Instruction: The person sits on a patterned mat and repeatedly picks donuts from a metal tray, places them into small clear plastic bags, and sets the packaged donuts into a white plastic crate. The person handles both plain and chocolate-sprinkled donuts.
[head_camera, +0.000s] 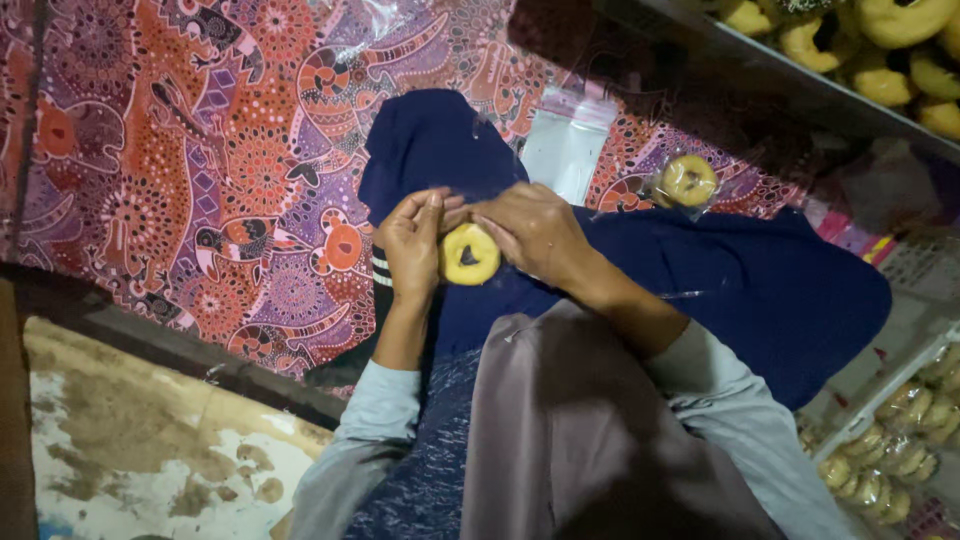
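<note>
Item: yellow ring-shaped pastry (469, 254), held over my lap between both hands, a thin clear bag around it as far as I can tell; its film catches light above my knuckles.

Left hand (412, 245): fingers together, pressed along the pastry's left edge, thumb and fingertips pinching the film at the top.

Right hand (530, 230): fingers closed over the upper right of the pastry, meeting the left fingertips just above it.

Step in hand, as I judge it: bagging one piece, with the mouth of the bag being drawn shut over the ring.

Next move, as I judge it: it calls for a steady pinch on the loose film while the ring sits low in the bag, so the opening can be folded or sealed without crushing the pastry.

Nearby stock:
- one bagged pastry (687, 181), already wrapped, lying on the patterned cloth (200, 150) beyond my right hand
- empty clear bags (567, 140), flat on the cloth near it
- tray of unwrapped rings (880, 50), upper right
- wrapped pieces in a crate (900, 440), lower right
</note>
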